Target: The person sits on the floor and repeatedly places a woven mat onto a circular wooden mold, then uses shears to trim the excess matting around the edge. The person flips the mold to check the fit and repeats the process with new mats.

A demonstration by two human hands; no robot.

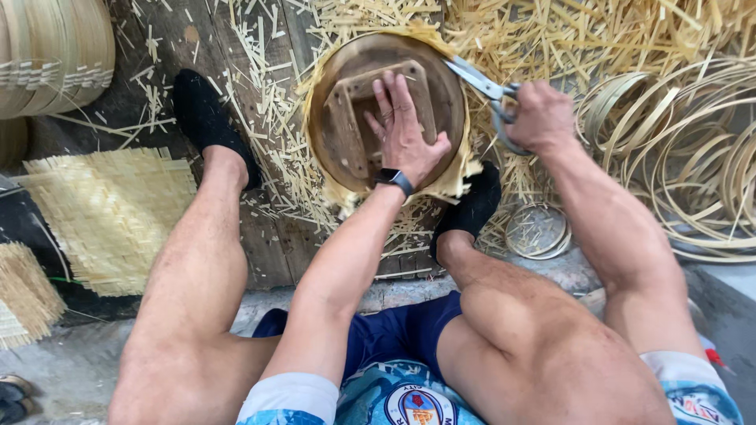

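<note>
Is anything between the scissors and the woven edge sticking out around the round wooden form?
Nothing visible. The scissors in the right hand already reach the woven edge at the upper right of the wooden form, which the left hand presses flat.

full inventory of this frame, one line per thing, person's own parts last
round wooden form: 1, brown, centre top, on the woven sheet
woven sheet: 1, pale yellow, under the form, ragged edge showing round it
scissors: 1, grey metal, blades at the form's right edge
loose strip offcuts: many, straw yellow, across the floor, top and right
bamboo hoops: many, pale, piled at right; one small ring by the right foot
woven mat: 1, pale yellow, left
stacked rims: 1 stack, tan, top left
socks: 2, black, either side of the form
shorts: 1, dark blue
wristwatch: 1, black, left wrist
left hand: flat on the form
right hand: gripping the scissors
</note>
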